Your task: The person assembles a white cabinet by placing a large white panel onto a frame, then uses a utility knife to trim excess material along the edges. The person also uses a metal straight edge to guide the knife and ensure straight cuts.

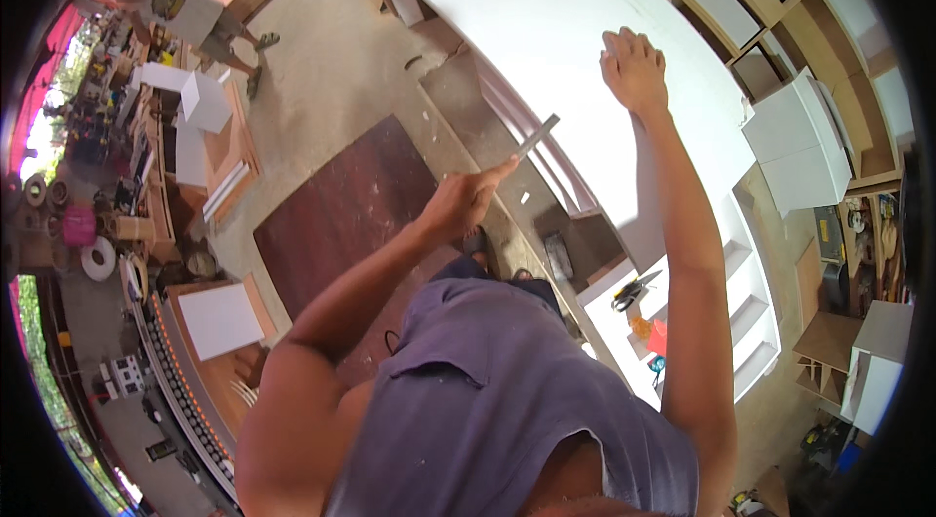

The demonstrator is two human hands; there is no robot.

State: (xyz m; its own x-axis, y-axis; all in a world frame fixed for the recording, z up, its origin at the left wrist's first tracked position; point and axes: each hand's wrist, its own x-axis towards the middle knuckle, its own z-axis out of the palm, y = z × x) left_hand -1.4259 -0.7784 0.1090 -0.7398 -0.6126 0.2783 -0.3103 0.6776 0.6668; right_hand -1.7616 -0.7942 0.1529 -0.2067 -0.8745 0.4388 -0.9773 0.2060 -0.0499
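Note:
In my left hand [456, 207] is a narrow, flat grey metal bar that looks like a file [538, 136]. My fingers close around its near end, and the far end points up and to the right over the edge of the white panel [526, 10]. Farther out on the right, my right hand [636, 74] rests on the panel's top with its fingers bent and a little apart. No object shows in it, though its palm side is hidden. The large panel lies flat, with a white compartmented frame [749, 307] at its near right end.
Black-handled scissors [634, 293] and a red item [658, 337] lie beside my right forearm. A dark brown board [341, 210] covers floor to my left. White cabinets [795, 142] stand at right. Another person [195, 10] stands at far left, near a cluttered workbench.

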